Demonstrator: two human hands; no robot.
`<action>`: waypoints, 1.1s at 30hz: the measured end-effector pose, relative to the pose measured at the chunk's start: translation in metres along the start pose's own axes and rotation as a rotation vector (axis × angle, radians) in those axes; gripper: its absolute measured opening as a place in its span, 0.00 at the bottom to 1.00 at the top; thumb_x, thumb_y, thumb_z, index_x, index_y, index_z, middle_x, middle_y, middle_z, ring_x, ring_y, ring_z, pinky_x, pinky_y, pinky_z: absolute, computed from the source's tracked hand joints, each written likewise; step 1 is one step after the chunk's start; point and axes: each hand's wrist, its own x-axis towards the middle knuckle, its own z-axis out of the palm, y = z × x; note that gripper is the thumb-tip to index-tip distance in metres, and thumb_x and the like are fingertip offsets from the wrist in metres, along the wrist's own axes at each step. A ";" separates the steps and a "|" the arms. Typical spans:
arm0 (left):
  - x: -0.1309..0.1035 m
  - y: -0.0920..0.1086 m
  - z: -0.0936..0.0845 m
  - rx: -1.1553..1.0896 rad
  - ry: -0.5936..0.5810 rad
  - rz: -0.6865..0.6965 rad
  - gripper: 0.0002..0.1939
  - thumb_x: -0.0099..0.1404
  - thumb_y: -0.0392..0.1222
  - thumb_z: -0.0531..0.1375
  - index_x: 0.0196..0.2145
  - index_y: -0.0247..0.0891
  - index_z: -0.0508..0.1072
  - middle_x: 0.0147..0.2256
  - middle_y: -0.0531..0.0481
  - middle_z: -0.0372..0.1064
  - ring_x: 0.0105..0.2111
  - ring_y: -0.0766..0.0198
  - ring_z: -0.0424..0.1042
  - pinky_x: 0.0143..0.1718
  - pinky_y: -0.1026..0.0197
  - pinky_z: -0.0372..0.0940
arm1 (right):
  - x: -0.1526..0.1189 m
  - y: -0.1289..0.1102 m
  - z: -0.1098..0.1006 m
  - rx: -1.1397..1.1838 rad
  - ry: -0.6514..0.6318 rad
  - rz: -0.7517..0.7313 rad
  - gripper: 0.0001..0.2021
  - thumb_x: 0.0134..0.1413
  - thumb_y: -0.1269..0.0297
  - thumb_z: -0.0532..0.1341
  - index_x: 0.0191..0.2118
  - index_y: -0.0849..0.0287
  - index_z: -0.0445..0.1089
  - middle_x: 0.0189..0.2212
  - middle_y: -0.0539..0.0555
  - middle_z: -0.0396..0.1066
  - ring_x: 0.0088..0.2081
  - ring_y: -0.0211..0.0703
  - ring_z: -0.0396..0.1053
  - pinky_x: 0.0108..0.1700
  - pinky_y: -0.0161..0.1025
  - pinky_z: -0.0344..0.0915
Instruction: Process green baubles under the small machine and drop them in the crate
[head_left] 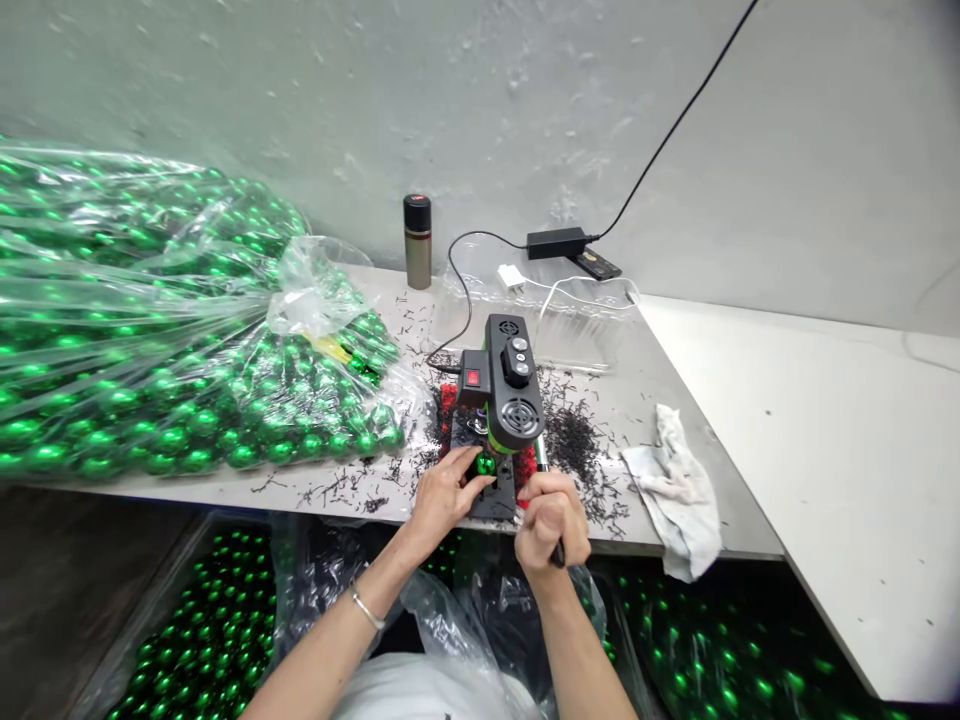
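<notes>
A small black bench machine (516,375) with a red switch and round vents stands near the table's front edge. Under its head sits a shiny green ball (486,463), pinched between the thumb and fingers of my left hand (446,492). My right hand (553,515) is wrapped around a lever handle (559,555) on the machine's right side. The ball's underside and the machine's working tip are hidden. Red pieces (527,463) show beside the machine's black base (491,507).
A clear bag of green balls (187,350) fills the left. Behind stand a bottle (418,245), a power adapter (556,243) with cables, and a clear plastic tray (585,340). Small black pieces (574,440) litter the table; a white cloth (675,490) hangs over its edge.
</notes>
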 end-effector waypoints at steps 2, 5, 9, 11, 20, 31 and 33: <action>0.000 0.000 0.001 0.006 0.000 -0.001 0.15 0.67 0.45 0.63 0.51 0.40 0.76 0.47 0.45 0.78 0.32 0.61 0.79 0.39 0.60 0.75 | -0.002 0.000 0.002 0.002 0.022 0.009 0.17 0.67 0.69 0.47 0.24 0.56 0.57 0.25 0.47 0.62 0.26 0.36 0.63 0.38 0.42 0.66; -0.001 -0.001 0.002 0.014 0.010 0.015 0.15 0.67 0.45 0.63 0.51 0.40 0.76 0.47 0.45 0.78 0.36 0.59 0.80 0.41 0.60 0.75 | -0.007 0.004 0.007 -0.015 0.049 -0.040 0.18 0.68 0.68 0.46 0.24 0.56 0.57 0.25 0.47 0.63 0.26 0.35 0.64 0.40 0.43 0.68; -0.002 -0.001 0.004 0.018 0.020 0.016 0.15 0.67 0.44 0.64 0.51 0.40 0.76 0.47 0.44 0.78 0.39 0.57 0.80 0.41 0.60 0.75 | -0.015 0.009 0.011 -0.016 0.068 -0.043 0.18 0.68 0.68 0.45 0.24 0.56 0.58 0.26 0.47 0.63 0.26 0.34 0.66 0.44 0.45 0.69; -0.002 0.000 0.003 0.014 0.016 0.010 0.15 0.67 0.43 0.64 0.50 0.39 0.76 0.47 0.45 0.78 0.39 0.58 0.80 0.41 0.60 0.75 | -0.017 0.011 0.011 -0.007 0.074 -0.041 0.18 0.68 0.68 0.45 0.25 0.56 0.59 0.26 0.47 0.64 0.26 0.35 0.67 0.45 0.46 0.69; -0.001 0.000 0.002 0.027 -0.022 -0.010 0.15 0.67 0.43 0.64 0.51 0.41 0.76 0.48 0.45 0.78 0.39 0.58 0.80 0.43 0.59 0.75 | -0.022 0.014 0.010 0.073 0.035 -0.009 0.17 0.69 0.66 0.46 0.26 0.56 0.60 0.27 0.48 0.63 0.28 0.37 0.69 0.42 0.48 0.69; 0.001 0.002 -0.002 0.016 -0.039 -0.022 0.15 0.67 0.44 0.63 0.50 0.39 0.76 0.46 0.45 0.78 0.33 0.61 0.79 0.40 0.60 0.74 | -0.016 0.016 -0.001 -0.063 -0.115 -0.145 0.15 0.68 0.68 0.46 0.27 0.56 0.59 0.27 0.49 0.65 0.28 0.35 0.68 0.41 0.42 0.70; 0.000 0.002 -0.002 0.013 -0.034 -0.019 0.15 0.67 0.44 0.63 0.50 0.39 0.76 0.46 0.45 0.78 0.32 0.61 0.79 0.40 0.60 0.74 | -0.010 0.010 -0.002 -0.052 -0.086 -0.120 0.16 0.67 0.69 0.46 0.26 0.56 0.58 0.26 0.48 0.64 0.27 0.36 0.66 0.39 0.42 0.69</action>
